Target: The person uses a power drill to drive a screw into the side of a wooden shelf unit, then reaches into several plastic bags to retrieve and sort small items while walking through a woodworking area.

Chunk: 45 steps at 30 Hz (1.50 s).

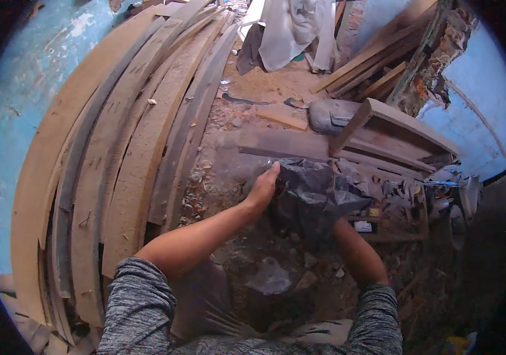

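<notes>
A crumpled black plastic bag is held up in front of me, its loose edges spreading to the right. My left hand grips the bag's left edge, with thumb and fingers closed on it. From the lower right comes my right forearm. Past the wrist the bag covers my right hand, so its fingers are hidden, and I cannot tell whether it is inside the bag or behind it. Below the bag, a clear plastic sheet or bag lies on the debris-strewn ground.
Long wooden planks are stacked along the left wall. Across the dirt floor beyond the bag lies a thick board. A wooden frame stands on the right near a dusty grey container. More boards lean at the back right.
</notes>
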### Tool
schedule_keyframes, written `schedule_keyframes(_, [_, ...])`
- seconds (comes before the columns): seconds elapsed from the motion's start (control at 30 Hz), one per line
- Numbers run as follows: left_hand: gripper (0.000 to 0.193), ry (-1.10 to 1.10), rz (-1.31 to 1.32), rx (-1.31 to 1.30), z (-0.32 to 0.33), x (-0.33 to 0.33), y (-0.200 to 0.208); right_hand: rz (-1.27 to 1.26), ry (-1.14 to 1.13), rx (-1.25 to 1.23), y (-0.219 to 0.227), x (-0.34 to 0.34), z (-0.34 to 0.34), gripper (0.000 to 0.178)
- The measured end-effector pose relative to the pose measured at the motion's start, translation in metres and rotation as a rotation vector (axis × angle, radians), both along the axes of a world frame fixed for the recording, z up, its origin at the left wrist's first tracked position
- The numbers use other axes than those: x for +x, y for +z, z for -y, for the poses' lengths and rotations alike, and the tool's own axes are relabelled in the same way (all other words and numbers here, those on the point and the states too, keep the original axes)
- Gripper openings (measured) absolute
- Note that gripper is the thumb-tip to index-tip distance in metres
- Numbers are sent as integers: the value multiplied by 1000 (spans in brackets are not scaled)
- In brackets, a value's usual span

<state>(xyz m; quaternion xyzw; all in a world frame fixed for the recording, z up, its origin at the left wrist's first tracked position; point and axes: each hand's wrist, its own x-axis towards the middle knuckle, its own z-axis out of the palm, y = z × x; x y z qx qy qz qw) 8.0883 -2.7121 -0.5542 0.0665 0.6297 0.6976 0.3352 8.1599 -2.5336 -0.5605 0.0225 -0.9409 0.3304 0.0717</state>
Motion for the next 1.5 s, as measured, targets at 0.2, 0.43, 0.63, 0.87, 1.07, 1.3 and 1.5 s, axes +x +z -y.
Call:
schedule_keyframes(0.2, [55, 145, 102, 131, 12, -15, -43, 48, 13, -88, -4, -10, 9, 21])
schedule_keyframes(0.43, [47, 425, 180, 88, -4, -8, -15, 226, -78, -326, -5, -11, -15, 21])
schedule_keyframes(0.63, [61, 244, 375, 289, 28, -35, -39, 534, -171, -705, 71, 7, -11, 22])
schedule_keyframes(0.87, [71, -32, 643, 385, 41, -43, -58, 564, -25, -1447, 107, 29, -13, 39])
schedule_keyframes(1.07, [66, -142, 625, 386, 40, -56, -86, 624, 125, -1578, 110, 37, -11, 57])
schedule_keyframes(1.3, [61, -94, 633, 426, 41, -60, -99, 687, 170, -1718, 97, 37, -11, 48])
schedule_keyframes(1.5, [56, -159, 511, 425, 46, -67, -105, 551, 16, -1225, 138, 63, 0, 25])
